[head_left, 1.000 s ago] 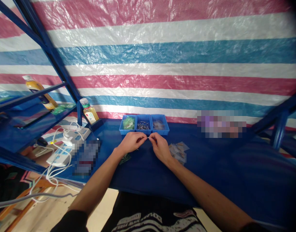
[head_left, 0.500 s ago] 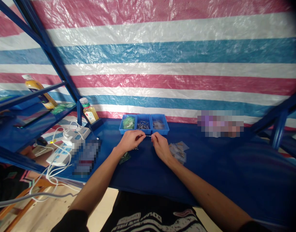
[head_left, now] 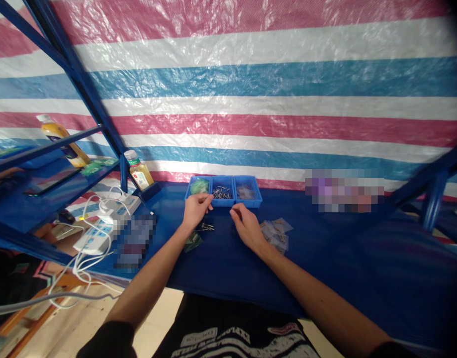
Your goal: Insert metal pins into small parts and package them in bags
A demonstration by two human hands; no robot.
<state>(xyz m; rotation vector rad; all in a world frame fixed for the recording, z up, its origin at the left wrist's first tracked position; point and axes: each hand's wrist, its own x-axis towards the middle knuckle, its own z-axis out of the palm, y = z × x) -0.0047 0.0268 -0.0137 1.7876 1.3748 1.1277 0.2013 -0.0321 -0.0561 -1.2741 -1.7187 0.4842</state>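
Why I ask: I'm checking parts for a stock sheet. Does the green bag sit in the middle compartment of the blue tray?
No: the green bag sits in the left compartment of the blue tray, as the head view shows. The middle compartment holds metal pins.

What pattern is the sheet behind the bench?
The tarpaulin has horizontal pink, white and blue stripes; head view.

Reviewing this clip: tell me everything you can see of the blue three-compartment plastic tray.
The blue plastic tray is a shallow rectangular box with three side-by-side compartments. The left holds a green packet, the middle loose small metal fasteners, the right a clear bag, contents unclear. It sits flat on a blue-covered bench, the left hand at its front edge.
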